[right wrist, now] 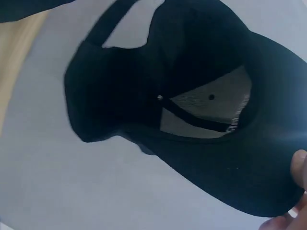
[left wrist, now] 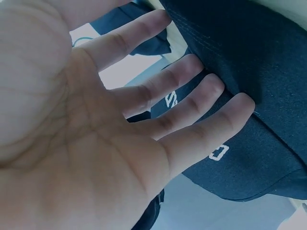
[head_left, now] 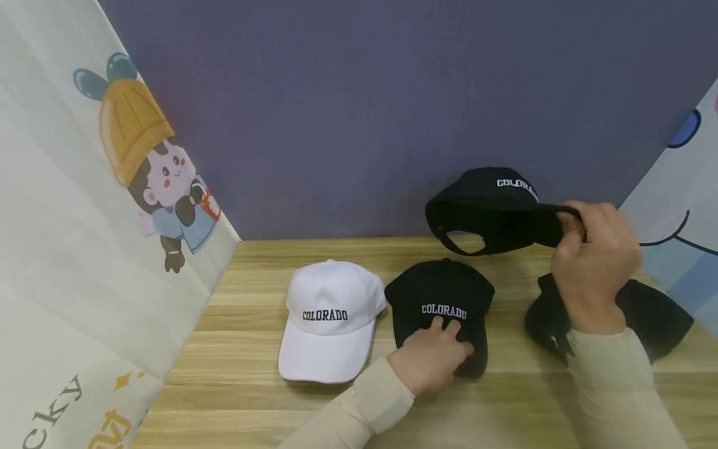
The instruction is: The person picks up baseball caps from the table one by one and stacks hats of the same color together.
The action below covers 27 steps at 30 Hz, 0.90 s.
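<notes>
My right hand (head_left: 599, 265) pinches the brim of a black baseball cap (head_left: 477, 187) and holds it above the table, near the back. The cap's open underside and rear strap gap show in the right wrist view, where only fingertips (right wrist: 300, 170) appear at the brim. On the table lies a second black baseball cap (head_left: 443, 284) with white COLORADO lettering. Fingers of my left hand (head_left: 432, 357) rest on it where crown meets brim; they look fairly straight and spread in the left wrist view. Left of it sits a white COLORADO baseball cap (head_left: 331, 287).
Another black cap (head_left: 656, 318) lies at the right, partly hidden behind my right wrist. A dark grey-blue panel (head_left: 359, 125) stands behind the wooden table (head_left: 235, 349). Printed white sheets (head_left: 50, 218) flank both sides.
</notes>
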Tool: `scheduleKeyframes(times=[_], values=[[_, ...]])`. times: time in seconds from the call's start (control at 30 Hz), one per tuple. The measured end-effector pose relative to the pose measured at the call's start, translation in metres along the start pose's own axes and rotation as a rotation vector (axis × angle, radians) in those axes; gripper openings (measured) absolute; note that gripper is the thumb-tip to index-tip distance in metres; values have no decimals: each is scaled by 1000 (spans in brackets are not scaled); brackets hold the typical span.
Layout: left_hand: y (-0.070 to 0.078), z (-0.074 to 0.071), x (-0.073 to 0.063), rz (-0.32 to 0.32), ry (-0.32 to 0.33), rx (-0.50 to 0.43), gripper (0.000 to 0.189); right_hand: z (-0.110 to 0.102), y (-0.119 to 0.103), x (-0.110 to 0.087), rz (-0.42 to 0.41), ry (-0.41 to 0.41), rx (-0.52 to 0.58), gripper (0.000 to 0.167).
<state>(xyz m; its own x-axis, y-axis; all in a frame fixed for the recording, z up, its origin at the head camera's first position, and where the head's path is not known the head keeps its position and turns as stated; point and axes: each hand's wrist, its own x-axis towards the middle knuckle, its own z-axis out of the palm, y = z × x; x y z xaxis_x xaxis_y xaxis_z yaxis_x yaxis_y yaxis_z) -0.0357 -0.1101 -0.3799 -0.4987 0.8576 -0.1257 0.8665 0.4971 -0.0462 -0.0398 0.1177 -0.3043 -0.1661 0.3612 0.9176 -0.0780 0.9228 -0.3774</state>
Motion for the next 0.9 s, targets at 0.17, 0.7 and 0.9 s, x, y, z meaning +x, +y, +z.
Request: scheduleKeyframes(times=[0.17,0.7,0.9], values=[[-1,0,3,-7,27,29,39,-5,-6,7,-41,-24,36,37],[-2,-3,12,-17,22,24,40,-16,-30,19,-130,-62,140,27],[-2,-3,15,-22,39,46,39,-18,-35,22,-138,-73,163,23]])
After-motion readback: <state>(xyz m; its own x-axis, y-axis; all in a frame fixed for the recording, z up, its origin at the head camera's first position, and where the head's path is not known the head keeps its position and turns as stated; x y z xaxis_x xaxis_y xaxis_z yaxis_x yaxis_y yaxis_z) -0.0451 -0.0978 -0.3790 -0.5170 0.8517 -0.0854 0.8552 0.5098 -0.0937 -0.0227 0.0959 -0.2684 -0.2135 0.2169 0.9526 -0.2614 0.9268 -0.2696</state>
